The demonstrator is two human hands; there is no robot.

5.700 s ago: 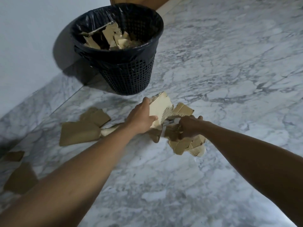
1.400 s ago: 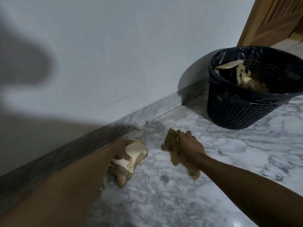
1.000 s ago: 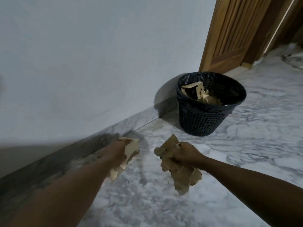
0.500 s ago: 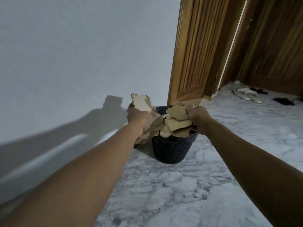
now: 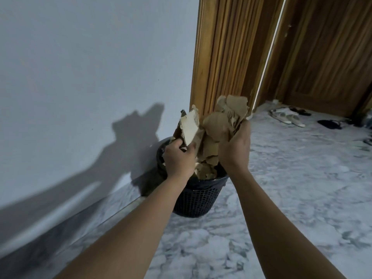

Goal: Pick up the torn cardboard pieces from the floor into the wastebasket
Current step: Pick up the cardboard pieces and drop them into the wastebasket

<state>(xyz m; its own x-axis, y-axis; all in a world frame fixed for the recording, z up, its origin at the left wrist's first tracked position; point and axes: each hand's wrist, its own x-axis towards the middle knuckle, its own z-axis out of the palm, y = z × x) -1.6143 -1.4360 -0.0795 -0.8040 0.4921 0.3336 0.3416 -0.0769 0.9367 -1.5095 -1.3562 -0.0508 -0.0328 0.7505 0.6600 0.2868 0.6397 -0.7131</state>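
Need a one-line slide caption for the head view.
Left hand and right hand each grip torn cardboard pieces over the black wastebasket by the white wall and wooden door.

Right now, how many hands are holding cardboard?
2: the left hand grips pale cardboard pieces, the right hand a brown bundle, both over the wastebasket.

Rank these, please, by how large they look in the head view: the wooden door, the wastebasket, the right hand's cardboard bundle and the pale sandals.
1. wooden door
2. wastebasket, partly hidden, and cardboard bundle, nearer the camera: about alike, so unranked
3. pale sandals
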